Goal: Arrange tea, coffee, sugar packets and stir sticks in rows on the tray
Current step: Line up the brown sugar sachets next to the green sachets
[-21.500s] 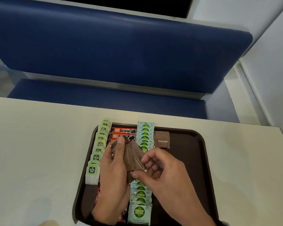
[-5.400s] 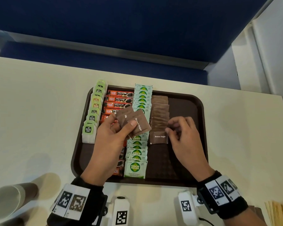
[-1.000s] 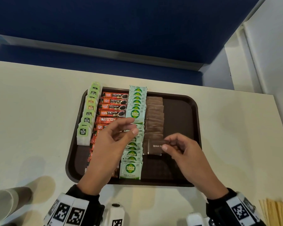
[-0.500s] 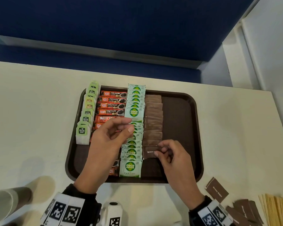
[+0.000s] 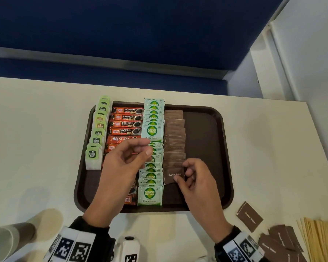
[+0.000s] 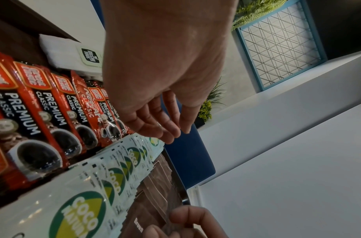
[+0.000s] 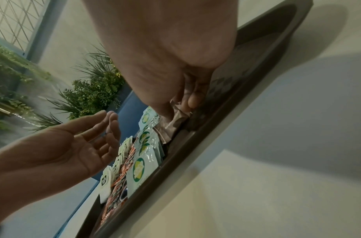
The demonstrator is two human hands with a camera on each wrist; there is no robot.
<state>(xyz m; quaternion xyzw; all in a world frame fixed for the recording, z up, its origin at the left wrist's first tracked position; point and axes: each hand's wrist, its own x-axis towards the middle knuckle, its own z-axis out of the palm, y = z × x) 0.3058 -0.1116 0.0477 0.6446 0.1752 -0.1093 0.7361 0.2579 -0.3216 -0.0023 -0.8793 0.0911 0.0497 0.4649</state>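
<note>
While the left hand hovers empty with loose fingers above the tray, the right hand pinches the nearest brown sugar packet.

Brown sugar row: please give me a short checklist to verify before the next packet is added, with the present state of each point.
1. Front brown sugar packet lies in line with its row: ok.
2. Right hand has let go of that packet: not ok, fingertips pinch its right edge.
3. Left hand is free: ok, it hovers over the coffee sachets holding nothing.
4. Tray has space below the row: ok.
5. Spare brown packets within reach on the table: ok.
6. Stir sticks on the tray: not ok, they lie on the table.
</note>
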